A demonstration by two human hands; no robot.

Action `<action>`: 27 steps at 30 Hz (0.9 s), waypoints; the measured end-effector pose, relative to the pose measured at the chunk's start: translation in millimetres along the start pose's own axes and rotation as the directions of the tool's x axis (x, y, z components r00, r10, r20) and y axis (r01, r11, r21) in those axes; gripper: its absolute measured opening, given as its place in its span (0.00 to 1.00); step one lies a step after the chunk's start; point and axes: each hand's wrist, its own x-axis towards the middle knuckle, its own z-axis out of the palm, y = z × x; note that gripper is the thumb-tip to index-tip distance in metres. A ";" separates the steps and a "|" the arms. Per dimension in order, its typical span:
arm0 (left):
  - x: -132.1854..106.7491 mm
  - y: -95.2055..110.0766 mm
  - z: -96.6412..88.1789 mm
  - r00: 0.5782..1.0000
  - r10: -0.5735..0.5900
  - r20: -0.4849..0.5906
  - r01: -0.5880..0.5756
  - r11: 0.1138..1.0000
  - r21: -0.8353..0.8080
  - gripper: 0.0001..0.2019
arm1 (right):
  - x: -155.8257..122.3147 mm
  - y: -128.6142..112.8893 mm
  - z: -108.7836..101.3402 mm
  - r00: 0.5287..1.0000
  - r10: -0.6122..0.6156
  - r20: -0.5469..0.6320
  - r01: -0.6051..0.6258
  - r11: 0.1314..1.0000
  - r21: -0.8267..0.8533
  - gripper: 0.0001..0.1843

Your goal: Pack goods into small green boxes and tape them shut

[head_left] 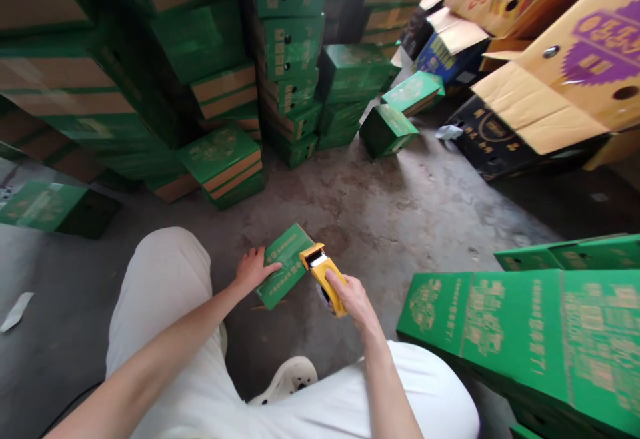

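A small green cardboard box (283, 272) with pale printed lettering sits between my knees, low over the concrete floor. My left hand (254, 271) grips its left side, thumb laid across the printed face and fingers at the far edge. In my right hand (354, 299) is a yellow tape dispenser (327, 279), with fingers wrapped round its body. The dispenser's head meets the right end of the box; whether tape is stuck there I cannot make out. Part of the tape roll shows beneath the dispenser.
Stacked green boxes (293, 45) rise ahead and to the left. More green boxes (525, 332) stand by my right knee. Two small boxes (390, 129) lie on the floor ahead. Large open cartons (590, 59) lean at the upper right. A paper scrap (17, 311) lies at left.
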 end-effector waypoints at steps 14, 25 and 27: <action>-10.7 23.4 -30.7 0.733 0.330 0.595 0.547 0.234 -0.804 0.22 | -1.0 -7.8 12.2 0.946 -0.078 0.313 0.120 0.985 -0.120 0.33; 11.0 -3.1 -25.1 0.974 0.088 0.211 0.164 0.376 -0.912 0.14 | 1.3 -9.5 25.6 0.925 -0.075 0.373 0.141 0.978 -0.152 0.29; 26.7 -19.8 -37.7 0.997 -0.012 0.070 0.069 0.394 -0.916 0.12 | -2.7 -6.5 7.4 0.946 -0.049 0.321 0.129 0.963 -0.235 0.28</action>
